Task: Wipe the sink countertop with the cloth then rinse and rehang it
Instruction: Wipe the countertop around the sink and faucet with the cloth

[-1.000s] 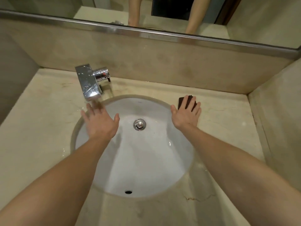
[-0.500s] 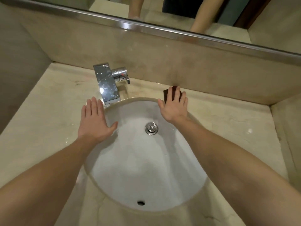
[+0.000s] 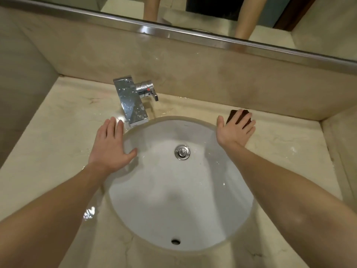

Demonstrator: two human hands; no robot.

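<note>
Cloth (image 3: 232, 115), dark brown and folded small, lay at the back edge of the countertop (image 3: 58, 136), just right of the basin (image 3: 173, 206) and close under the backsplash. The right hand (image 3: 234, 130) pressed it flat, fingers straight and spread so that only the cloth's far corners showed. The left hand (image 3: 109, 146) held nothing. It rested palm-down with straight fingers on the basin's left rim, thumb over the bowl and fingertips just beside the spout of the chrome faucet (image 3: 133, 105).

Judging from this, the job was in its wiping stage and far from over. Water glistened behind and beside the faucet base. A puddle (image 3: 88, 212) sat on the countertop near the front-left of the basin, with a thinner wet sheen by the left wrist. The stone to the right of the cloth looked mostly dull, with one small pale spot toward the right edge; whether that side had been wiped I could not tell.

No water ran from the faucet, and droplets clung to the bowl around the drain stopper (image 3: 182, 152). Rinsing the cloth had not begun. No hook or rail for rehanging appeared below the mirror frame (image 3: 193, 33), so both closing steps were left to do.
</note>
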